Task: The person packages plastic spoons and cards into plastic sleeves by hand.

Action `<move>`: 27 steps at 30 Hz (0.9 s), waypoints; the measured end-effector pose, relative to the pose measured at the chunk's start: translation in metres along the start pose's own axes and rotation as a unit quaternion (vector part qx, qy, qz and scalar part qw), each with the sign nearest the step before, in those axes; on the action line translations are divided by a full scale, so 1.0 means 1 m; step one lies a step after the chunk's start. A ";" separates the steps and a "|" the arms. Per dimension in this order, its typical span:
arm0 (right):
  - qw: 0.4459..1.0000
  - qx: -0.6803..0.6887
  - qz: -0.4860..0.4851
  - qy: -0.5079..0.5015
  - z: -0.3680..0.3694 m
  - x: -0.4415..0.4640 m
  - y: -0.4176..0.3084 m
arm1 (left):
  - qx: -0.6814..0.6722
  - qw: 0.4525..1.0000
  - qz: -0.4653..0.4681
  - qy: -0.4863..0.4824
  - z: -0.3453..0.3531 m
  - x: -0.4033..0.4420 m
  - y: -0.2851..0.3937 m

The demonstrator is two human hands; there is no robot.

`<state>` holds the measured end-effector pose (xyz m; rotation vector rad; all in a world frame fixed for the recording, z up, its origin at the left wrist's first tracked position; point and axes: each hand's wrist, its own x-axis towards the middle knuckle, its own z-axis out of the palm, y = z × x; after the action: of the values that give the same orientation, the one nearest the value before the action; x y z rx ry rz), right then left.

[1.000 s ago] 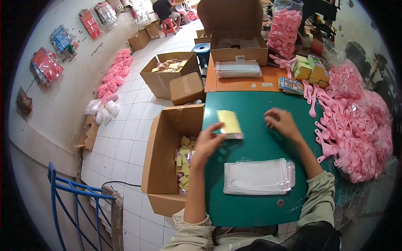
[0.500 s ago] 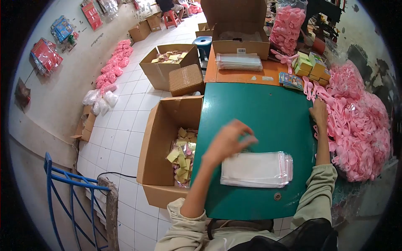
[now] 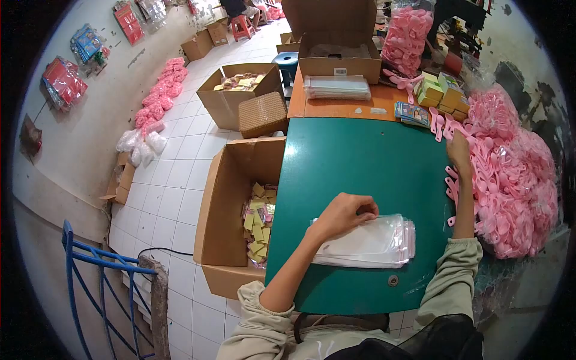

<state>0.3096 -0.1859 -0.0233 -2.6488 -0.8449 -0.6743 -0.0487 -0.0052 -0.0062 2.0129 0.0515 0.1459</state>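
My left hand [image 3: 348, 215] is over the upper edge of a stack of clear plastic bags [image 3: 366, 245] on the green tabletop. Its thumb and forefinger are pinched together at the top bag's edge. At the table's right side, my right hand [image 3: 459, 155] reaches into a heap of pink plastic spoons [image 3: 510, 180]. Its fingers are closed at a spoon [image 3: 454, 128] near the heap's far end, and the fingertips are partly hidden. A few loose spoons [image 3: 440, 125] lie just beyond that hand, beside a small pile of printed cards [image 3: 412, 114].
Left of the table stands an open carton [image 3: 210, 210] holding small packed yellow pieces. Small yellow boxes [image 3: 431, 90], another bag stack [image 3: 337, 88] and an open carton [image 3: 339, 66] are at the far end. A blue railing [image 3: 108, 258] is at lower left.
My left hand has come down and right onto the stack of bags, its fingers closing at the edge. My right hand has shifted slightly among the spoons.
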 end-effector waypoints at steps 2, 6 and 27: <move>0.979 0.183 -0.015 -0.085 -0.027 0.005 -0.017 | -0.036 0.999 -0.012 0.002 -0.003 0.000 0.000; 0.780 0.573 -0.023 -0.250 -0.105 -0.005 -0.087 | -0.140 0.990 0.019 0.016 -0.004 0.003 -0.018; 0.783 0.352 -0.274 -0.433 -0.127 -0.052 -0.175 | -0.394 0.914 -0.040 -0.094 -0.019 -0.002 -0.016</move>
<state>0.1236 -0.1221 0.0793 -1.8849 -1.7042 0.7627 -0.0530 0.0187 -0.0129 1.2047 -0.0433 -0.0775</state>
